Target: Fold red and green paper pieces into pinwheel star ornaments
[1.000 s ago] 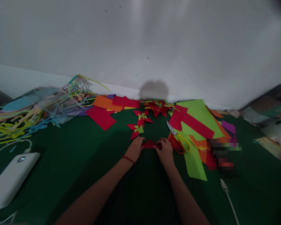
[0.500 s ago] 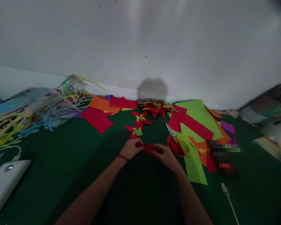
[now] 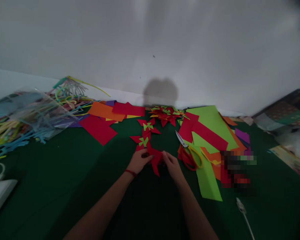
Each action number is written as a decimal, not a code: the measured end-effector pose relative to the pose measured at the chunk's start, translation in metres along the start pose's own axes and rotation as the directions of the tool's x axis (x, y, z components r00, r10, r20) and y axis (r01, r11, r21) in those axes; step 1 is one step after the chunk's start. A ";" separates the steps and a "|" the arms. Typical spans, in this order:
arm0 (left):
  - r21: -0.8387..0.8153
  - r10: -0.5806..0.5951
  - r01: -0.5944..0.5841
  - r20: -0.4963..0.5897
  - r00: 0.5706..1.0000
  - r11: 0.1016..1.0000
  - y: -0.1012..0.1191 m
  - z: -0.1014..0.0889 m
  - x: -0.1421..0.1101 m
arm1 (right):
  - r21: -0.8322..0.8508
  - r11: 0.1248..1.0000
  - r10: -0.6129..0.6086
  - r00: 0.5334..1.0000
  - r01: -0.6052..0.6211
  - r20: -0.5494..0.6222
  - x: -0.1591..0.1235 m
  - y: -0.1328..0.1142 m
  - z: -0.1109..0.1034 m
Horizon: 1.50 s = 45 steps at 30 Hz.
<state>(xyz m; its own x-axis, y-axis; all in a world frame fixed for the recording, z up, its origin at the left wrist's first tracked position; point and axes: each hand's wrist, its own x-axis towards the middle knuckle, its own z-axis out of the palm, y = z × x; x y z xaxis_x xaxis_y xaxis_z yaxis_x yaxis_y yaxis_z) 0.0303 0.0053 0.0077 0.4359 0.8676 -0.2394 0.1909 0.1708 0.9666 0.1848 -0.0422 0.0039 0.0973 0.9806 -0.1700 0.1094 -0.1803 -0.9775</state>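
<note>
Between my two hands is a folded red paper piece (image 3: 155,157) with pointed arms, one pointing toward me. My left hand (image 3: 139,160), with a red band at the wrist, pinches its left side between thumb and fingers. At its right tip, the fingertips of my right hand (image 3: 172,163) are closed on it. Just beyond lies a red paper flower with a green centre (image 3: 143,142), partly hidden by my left hand. Behind that sits a second red-and-green paper flower (image 3: 148,126). Farther back is a pile of similar paper flowers (image 3: 165,115) by the wall.
Scissors with red and yellow handles (image 3: 190,155) lie right of my hands on green paper sheets (image 3: 208,181). Red and orange sheets (image 3: 98,128) are at left, beside bagged pipe cleaners (image 3: 55,110). A white power bank (image 3: 1,196) and a white cable (image 3: 245,213) lie near the front.
The red paper has been turned and opened out, so its pointed arms now show. My right hand has shifted slightly to its right tip. The view has moved a little.
</note>
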 end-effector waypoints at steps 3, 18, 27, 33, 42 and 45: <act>0.054 0.015 -0.020 0.095 0.995 0.998 0.002 -0.007 0.004 | -0.010 1.000 0.018 1.000 -0.018 -0.005 0.007 0.002 -0.002; 0.128 -0.071 0.062 0.072 0.995 0.990 -0.009 0.003 0.006 | 0.088 0.996 0.027 0.998 -0.021 -0.062 0.013 0.011 0.002; 0.317 0.184 -0.160 -0.048 0.982 0.935 -0.002 -0.001 -0.001 | 0.172 0.985 0.053 0.988 -0.028 -0.142 0.013 0.013 -0.003; 0.794 0.537 -0.392 0.099 0.838 0.465 0.000 0.007 -0.017 | 0.240 0.969 0.112 0.973 -0.062 -0.202 0.012 0.020 0.001; 0.855 0.529 -0.426 0.226 0.818 0.295 -0.007 0.003 -0.015 | 0.195 0.978 0.104 0.980 -0.070 -0.171 0.008 0.023 -0.002; 0.825 0.491 -0.454 0.258 0.832 0.336 -0.005 0.003 -0.017 | 0.174 0.983 0.095 0.980 -0.064 -0.177 0.006 0.025 -0.007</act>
<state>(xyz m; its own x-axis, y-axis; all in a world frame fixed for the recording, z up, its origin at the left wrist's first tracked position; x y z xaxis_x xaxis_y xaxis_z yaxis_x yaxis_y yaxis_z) 0.0244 -0.0120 0.0064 0.6834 0.6850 0.2525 0.5918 -0.7223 0.3579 0.1948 -0.0408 -0.0204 0.2813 0.9299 -0.2371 -0.0711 -0.2262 -0.9715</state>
